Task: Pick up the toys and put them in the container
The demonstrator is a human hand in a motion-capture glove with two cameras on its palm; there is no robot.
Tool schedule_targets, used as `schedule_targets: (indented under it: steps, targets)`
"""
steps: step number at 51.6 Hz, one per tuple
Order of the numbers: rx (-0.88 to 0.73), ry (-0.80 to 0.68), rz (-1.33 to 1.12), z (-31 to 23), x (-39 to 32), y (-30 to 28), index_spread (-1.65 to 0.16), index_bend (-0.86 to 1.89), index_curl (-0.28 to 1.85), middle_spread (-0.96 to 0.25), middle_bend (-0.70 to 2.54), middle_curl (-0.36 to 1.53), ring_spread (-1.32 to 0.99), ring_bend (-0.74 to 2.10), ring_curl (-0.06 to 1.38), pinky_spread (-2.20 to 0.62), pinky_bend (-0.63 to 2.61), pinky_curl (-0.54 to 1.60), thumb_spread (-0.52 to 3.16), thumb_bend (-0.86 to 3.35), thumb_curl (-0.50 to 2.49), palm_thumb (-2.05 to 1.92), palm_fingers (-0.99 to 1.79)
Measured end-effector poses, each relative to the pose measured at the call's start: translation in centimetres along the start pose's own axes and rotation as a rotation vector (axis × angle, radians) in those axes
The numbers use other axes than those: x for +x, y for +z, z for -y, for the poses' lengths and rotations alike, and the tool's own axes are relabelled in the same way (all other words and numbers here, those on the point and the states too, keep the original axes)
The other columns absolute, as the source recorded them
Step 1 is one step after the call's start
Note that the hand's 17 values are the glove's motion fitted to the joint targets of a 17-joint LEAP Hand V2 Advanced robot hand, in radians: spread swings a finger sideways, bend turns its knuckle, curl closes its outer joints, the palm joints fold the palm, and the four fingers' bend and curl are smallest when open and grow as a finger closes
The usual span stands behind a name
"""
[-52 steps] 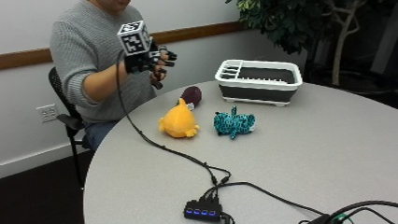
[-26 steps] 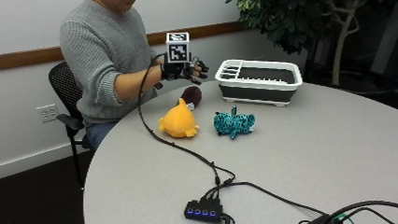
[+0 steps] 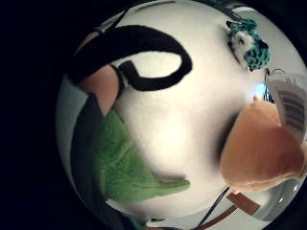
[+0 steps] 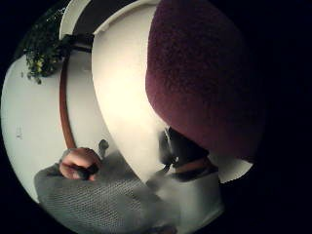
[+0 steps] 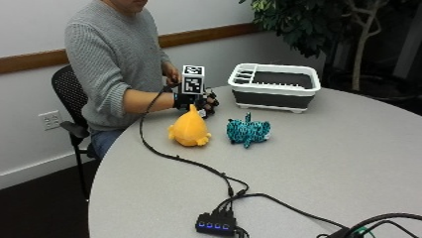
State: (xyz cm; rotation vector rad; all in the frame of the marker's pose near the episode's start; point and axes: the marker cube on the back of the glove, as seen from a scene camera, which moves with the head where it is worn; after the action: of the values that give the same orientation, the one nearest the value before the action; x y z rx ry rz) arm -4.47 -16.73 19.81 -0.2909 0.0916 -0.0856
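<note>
My grip sits over the maroon toy at 12 o'clock of the orange fish, and I cannot tell whether it is closed on it, so lifting now may leave the toy behind.

Gloved right hand now lowered from chest height onto maroon toy.
</note>
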Motion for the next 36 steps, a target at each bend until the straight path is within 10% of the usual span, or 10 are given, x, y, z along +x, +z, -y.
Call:
schedule_targets:
  steps: [16,36]
  targets:
    - [0.211,0.036,0.117,0.8,0.3,-2.2,-0.38,0.12,0.14,-0.24,0.47,0.41,-0.39,1.11,0.45,-0.34,1.26,0.41,1.36,0.11,0.45,0.43,0.67]
    - [0.554,0.077,0.121,-2.4,4.3,-26.3,-0.41,0.38,0.29,-0.27,0.68,0.59,-0.46,1.12,0.52,-0.4,1.11,0.43,0.85,0.08,0.71,0.6,0.98]
